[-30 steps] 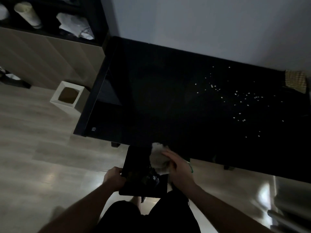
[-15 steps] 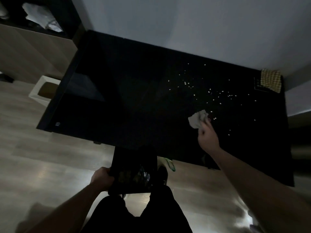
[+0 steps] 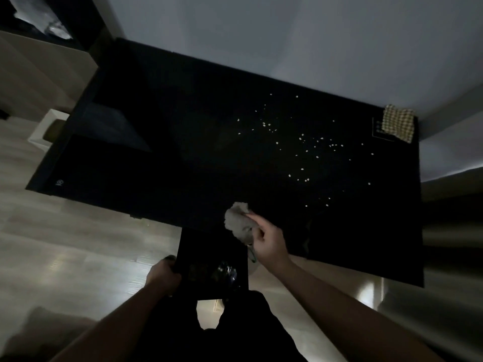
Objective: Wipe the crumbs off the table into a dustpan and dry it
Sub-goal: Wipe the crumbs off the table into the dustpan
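Holding a crumpled cloth (image 3: 236, 220) at the near edge of the black tabletop (image 3: 162, 158), right hand (image 3: 268, 240) clenched on it. Left hand (image 3: 163, 275) clamped on the left side of the black dustpan (image 3: 211, 259), held just below that edge. Pale crumbs (image 3: 303, 142) scattered over the right half. Checked cloth (image 3: 397, 122) at far right corner. Small white round mark (image 3: 59, 182) at the left corner; not legible.

table (image 3: 162, 163) 1 | dustpan (image 3: 209, 246) 1 | crumpled wipes (image 3: 236, 220) 1 | checkered cloths (image 3: 397, 122) 1 | crumbs (image 3: 303, 138) dozens | hands 2
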